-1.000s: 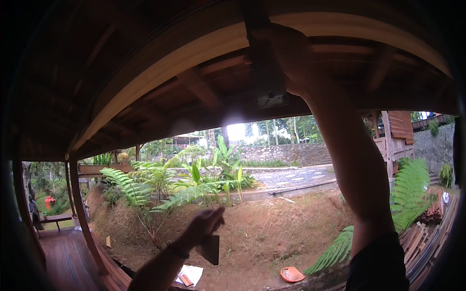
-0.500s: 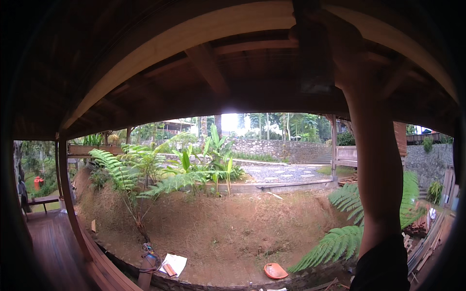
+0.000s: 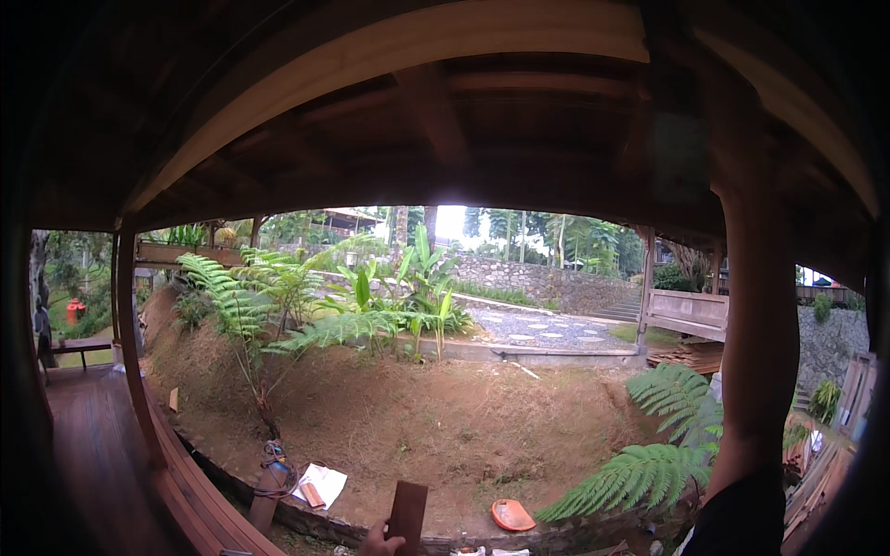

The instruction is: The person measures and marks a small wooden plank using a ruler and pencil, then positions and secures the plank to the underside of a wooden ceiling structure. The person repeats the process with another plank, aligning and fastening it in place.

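Observation:
My left hand [image 3: 378,539] shows at the lower edge, closed round a short, flat piece of reddish-brown wooden board [image 3: 408,517] held nearly upright. On the right, my right arm [image 3: 756,306] reaches straight up toward the roof, its dark sleeve at the bottom. My right hand [image 3: 712,88] is up by the pale curved-looking beam [image 3: 417,46], in deep shadow. It appears closed on a dark, upright, block-like thing [image 3: 681,153], whose kind the shadow hides. The fingers there are hard to make out.
A wooden deck [image 3: 93,435] and post [image 3: 137,371] stand left. Below lies an earth bank [image 3: 399,417] with ferns [image 3: 630,482]. An orange basin [image 3: 513,515], a white sheet [image 3: 322,484] and a coiled cable [image 3: 276,459] lie near the low edge. Planks [image 3: 830,491] are stacked right.
My left hand has come into view at the bottom with the wooden board. My raised right arm and the dark thing now appear farther right, and the view has shifted slightly.

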`<state>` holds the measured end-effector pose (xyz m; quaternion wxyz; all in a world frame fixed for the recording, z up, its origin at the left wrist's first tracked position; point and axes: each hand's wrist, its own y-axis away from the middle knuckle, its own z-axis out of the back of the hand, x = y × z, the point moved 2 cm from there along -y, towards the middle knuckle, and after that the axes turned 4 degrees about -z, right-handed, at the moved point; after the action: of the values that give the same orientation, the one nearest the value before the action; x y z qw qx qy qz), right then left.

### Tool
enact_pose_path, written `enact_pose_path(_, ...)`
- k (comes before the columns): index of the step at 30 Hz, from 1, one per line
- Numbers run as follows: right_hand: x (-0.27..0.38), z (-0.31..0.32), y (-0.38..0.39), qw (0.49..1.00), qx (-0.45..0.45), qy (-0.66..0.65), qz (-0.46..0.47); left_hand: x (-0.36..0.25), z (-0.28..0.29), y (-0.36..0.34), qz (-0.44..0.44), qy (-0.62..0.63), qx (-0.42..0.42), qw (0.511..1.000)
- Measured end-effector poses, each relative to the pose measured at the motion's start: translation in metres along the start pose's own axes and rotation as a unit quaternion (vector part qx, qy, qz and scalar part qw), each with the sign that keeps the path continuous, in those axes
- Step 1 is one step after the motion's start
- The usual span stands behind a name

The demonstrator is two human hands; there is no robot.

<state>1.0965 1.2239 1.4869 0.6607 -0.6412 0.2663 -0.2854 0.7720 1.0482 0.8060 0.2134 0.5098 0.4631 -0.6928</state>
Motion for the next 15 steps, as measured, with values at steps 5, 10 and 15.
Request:
enact_pose_path(5, 0.001, -0.002, 0.001, 1.0, 0.001, 0.011, 0.026, 0.01, 0.05, -0.006, 0.024, -0.172, -0.059, 0.983)
enact_pose_path(10, 0.012, -0.013, 0.013, 0.997, 0.022, -0.067, -0.024, 0.099, 0.065, 0.084, 0.29, -0.175, -0.065, 0.939)
enact_pose_path(15, 0.017, -0.022, 0.019, 0.994, 0.044, -0.088, -0.046, 0.168, 0.073, 0.113, 0.44, -0.195, -0.076, 0.873)
